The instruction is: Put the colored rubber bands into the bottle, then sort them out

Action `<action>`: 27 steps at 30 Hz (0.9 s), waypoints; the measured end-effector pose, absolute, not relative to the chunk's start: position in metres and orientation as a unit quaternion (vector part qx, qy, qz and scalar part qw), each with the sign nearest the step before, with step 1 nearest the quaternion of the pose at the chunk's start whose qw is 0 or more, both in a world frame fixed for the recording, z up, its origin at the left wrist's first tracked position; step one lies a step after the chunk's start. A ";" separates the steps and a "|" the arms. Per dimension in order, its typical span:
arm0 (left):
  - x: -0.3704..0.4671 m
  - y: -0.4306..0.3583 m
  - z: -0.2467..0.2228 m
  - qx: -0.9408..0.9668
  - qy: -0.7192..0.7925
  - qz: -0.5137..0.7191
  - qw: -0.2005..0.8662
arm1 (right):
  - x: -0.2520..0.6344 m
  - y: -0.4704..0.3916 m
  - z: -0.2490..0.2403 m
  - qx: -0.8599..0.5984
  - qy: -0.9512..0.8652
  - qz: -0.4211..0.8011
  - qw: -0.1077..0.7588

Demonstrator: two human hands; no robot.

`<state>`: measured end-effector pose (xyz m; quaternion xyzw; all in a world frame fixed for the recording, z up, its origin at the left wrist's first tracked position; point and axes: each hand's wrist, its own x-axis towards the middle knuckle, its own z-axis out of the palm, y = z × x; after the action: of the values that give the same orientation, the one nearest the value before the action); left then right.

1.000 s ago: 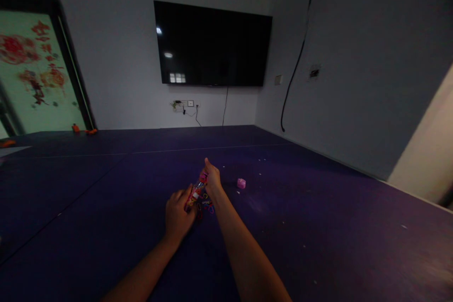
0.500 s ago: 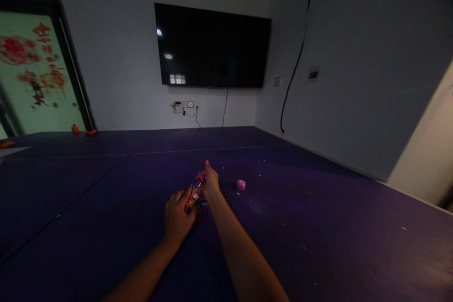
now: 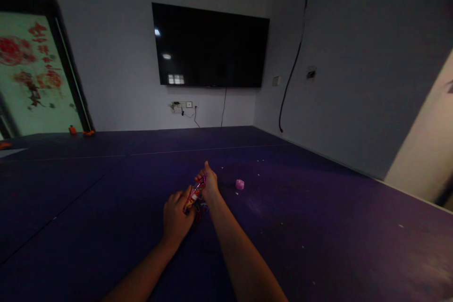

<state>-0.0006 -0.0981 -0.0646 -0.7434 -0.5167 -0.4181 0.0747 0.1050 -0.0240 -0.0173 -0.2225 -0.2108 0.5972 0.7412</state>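
Observation:
My left hand (image 3: 177, 214) is wrapped round a small clear plastic jar (image 3: 194, 194) with coloured contents, tilted with its far end up towards my right hand. My right hand (image 3: 210, 183) curls its fingers at that far end, thumb pointing up. Pink and red loops, which look like small rubber bands, show by its fingers; the palm is hidden. More coloured rubber bands (image 3: 203, 207) lie on the dark purple surface, below and between my hands, partly covered by the wrist. A pink cap (image 3: 239, 184) stands on the surface to the right of my right hand.
Small white scraps (image 3: 258, 175) are scattered over the purple surface (image 3: 318, 217). A black television (image 3: 212, 47) hangs on the wall behind, with sockets and cables below. Orange objects (image 3: 88, 133) lie at the far left by a door with red decorations.
My right hand's fingers have curled in more at the jar's end, and fewer pink loops show there. The whole view has shifted slightly; my left hand keeps its hold.

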 end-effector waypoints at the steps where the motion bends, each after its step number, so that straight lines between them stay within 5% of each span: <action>1: -0.001 -0.098 -0.064 -0.745 -0.517 -0.416 0.073 | 0.105 -0.024 -0.018 -0.217 -0.214 0.601 0.739; 27: -0.001 -0.101 -0.061 -0.737 -0.549 -0.381 0.100 | 0.099 -0.024 -0.023 -0.214 -0.269 0.627 0.699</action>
<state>-0.0010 -0.1010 -0.0614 -0.7373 -0.5488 -0.3810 0.0998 0.0989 -0.0241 -0.0226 -0.2139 -0.2692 0.6273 0.6988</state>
